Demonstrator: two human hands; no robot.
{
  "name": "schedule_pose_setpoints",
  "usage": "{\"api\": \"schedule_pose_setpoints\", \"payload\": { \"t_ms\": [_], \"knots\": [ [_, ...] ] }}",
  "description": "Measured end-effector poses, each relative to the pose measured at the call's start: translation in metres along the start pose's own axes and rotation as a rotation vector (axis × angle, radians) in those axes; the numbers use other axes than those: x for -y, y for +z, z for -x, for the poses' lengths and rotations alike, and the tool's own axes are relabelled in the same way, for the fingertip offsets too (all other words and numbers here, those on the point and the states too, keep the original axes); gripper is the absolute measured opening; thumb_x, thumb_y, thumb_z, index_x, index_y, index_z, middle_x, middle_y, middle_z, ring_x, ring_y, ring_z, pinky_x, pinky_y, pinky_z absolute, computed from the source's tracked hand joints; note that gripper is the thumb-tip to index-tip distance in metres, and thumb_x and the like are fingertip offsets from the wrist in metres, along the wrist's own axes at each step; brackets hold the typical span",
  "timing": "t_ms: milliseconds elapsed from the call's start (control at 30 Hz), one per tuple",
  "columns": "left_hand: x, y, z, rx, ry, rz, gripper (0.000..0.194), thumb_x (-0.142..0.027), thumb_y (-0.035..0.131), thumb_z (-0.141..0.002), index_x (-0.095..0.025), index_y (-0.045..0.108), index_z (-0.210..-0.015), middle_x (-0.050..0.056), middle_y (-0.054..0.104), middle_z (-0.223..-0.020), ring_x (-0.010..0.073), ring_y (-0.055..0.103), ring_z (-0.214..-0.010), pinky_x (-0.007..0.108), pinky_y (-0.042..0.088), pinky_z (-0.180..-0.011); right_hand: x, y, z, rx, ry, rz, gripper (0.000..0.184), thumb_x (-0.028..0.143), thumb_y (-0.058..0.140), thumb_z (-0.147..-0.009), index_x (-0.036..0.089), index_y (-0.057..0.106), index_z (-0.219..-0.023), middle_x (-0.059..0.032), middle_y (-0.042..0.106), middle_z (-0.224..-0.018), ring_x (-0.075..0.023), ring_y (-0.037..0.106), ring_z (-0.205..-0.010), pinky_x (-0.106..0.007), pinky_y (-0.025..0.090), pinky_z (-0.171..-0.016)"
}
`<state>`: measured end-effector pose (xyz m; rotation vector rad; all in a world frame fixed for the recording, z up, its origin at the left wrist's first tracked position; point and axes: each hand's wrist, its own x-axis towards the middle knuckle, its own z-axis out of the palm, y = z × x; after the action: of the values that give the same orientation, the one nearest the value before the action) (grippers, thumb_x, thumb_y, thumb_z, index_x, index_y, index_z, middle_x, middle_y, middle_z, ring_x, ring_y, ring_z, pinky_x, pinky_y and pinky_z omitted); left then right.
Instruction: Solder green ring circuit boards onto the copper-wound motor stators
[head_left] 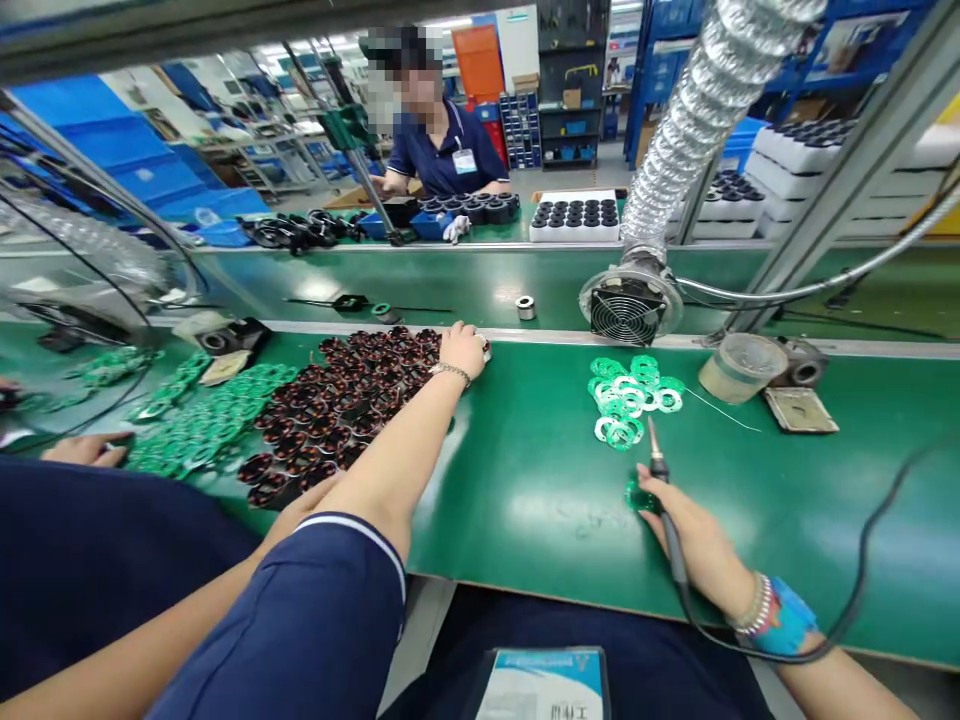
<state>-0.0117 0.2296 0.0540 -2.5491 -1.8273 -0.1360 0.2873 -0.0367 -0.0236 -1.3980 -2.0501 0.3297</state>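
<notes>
Beyond the black fan (626, 315) and to its left, a white tray (574, 235) holds rows of black round parts; farther left of the fan, black parts are heaped about a blue bin (433, 226). Right of the fan stands a round, cloudy tub (726, 380) whose contents I cannot make out.

Below the fan lies a loose pile of green ring boards (622, 400) — flat, thin, open in the middle, some glaring nearly white. Lower still, under that pile, the right hand (686, 530) grips a soldering iron (673, 545), its tip upward, and a single green ring (640, 494) sits at the fingertips. Well left of the fan spreads a crowd of dark coil rings (360, 395) with copper-coloured windings. The left hand (461, 352) rests at their fan-side edge, fingers bent — whether around a ring, I cannot tell.
</notes>
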Motion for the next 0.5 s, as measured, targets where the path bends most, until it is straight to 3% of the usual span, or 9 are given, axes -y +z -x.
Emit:
{"api": "schedule_pose_setpoints", "payload": {
  "t_ms": [67, 133, 200, 300, 333, 433, 500],
  "knots": [
    [-0.019, -0.002, 0.014, 0.044, 0.093, 0.043, 0.019, -0.025, 0.056, -0.076, -0.012, 0.066, -0.085, 0.014, 0.061, -0.109, 0.0317, 0.044, -0.116, 0.043, 0.031, -0.097, 0.010, 0.005, 0.004, 0.013, 0.000, -0.044, 0.035, 0.013, 0.045, -0.087, 0.020, 0.045, -0.121, -0.0113, 0.052, -0.129, -0.0215, 0.057, -0.112, -0.037, 0.049, -0.095],
    [-0.042, -0.001, 0.044, 0.116, 0.203, 0.097, 0.014, -0.027, 0.060, -0.073, -0.016, 0.066, -0.078, 0.008, 0.065, -0.096, 0.0245, 0.055, -0.101, 0.034, 0.039, -0.090, 0.017, 0.008, 0.008, 0.010, 0.003, -0.070, 0.035, 0.013, 0.046, -0.087, 0.019, 0.044, -0.122, -0.0115, 0.051, -0.130, -0.0215, 0.056, -0.114, -0.038, 0.048, -0.096],
    [-0.066, 0.004, 0.088, 0.178, 0.304, 0.155, 0.012, -0.030, 0.060, -0.073, -0.019, 0.065, -0.075, 0.004, 0.065, -0.092, 0.0190, 0.060, -0.088, 0.028, 0.044, -0.082, 0.022, 0.010, 0.010, 0.012, 0.011, -0.085, 0.035, 0.014, 0.047, -0.087, 0.019, 0.045, -0.122, -0.0120, 0.051, -0.130, -0.0220, 0.055, -0.114, -0.039, 0.048, -0.096],
    [-0.089, 0.016, 0.158, 0.152, 0.412, 0.317, 0.018, -0.029, 0.055, -0.078, -0.019, 0.061, -0.092, 0.006, 0.064, -0.097, 0.0215, 0.060, -0.089, 0.034, 0.045, -0.084, 0.031, 0.013, 0.010, 0.038, -0.004, -0.111, 0.035, 0.013, 0.047, -0.087, 0.019, 0.045, -0.121, -0.0128, 0.051, -0.130, -0.0221, 0.055, -0.113, -0.039, 0.048, -0.096],
    [-0.091, 0.020, 0.178, 0.128, 0.394, 0.394, 0.030, -0.032, 0.058, -0.076, -0.018, 0.057, -0.103, 0.009, 0.063, -0.102, 0.0237, 0.060, -0.094, 0.037, 0.045, -0.085, 0.034, 0.013, 0.010, 0.048, -0.015, -0.118, 0.034, 0.013, 0.047, -0.087, 0.019, 0.045, -0.120, -0.0129, 0.051, -0.130, -0.0219, 0.056, -0.113, -0.039, 0.048, -0.096],
    [-0.081, 0.032, 0.215, 0.138, 0.381, 0.603, 0.091, -0.047, 0.073, -0.061, -0.016, 0.029, -0.134, 0.018, 0.046, -0.132, 0.0310, 0.048, -0.119, 0.045, 0.041, -0.097, 0.043, 0.012, 0.006, 0.043, -0.041, -0.137, 0.034, 0.013, 0.049, -0.086, 0.020, 0.046, -0.119, -0.0136, 0.053, -0.126, -0.0219, 0.058, -0.109, -0.038, 0.050, -0.093],
    [-0.071, 0.039, 0.221, 0.158, 0.385, 0.651, 0.107, -0.052, 0.076, -0.055, -0.017, 0.019, -0.139, 0.020, 0.033, -0.142, 0.0337, 0.035, -0.129, 0.050, 0.033, -0.104, 0.051, 0.012, 0.000, 0.005, -0.057, -0.150, 0.033, 0.014, 0.051, -0.085, 0.020, 0.046, -0.117, -0.0126, 0.058, -0.119, -0.0213, 0.060, -0.104, -0.036, 0.051, -0.089]
  ]
}}
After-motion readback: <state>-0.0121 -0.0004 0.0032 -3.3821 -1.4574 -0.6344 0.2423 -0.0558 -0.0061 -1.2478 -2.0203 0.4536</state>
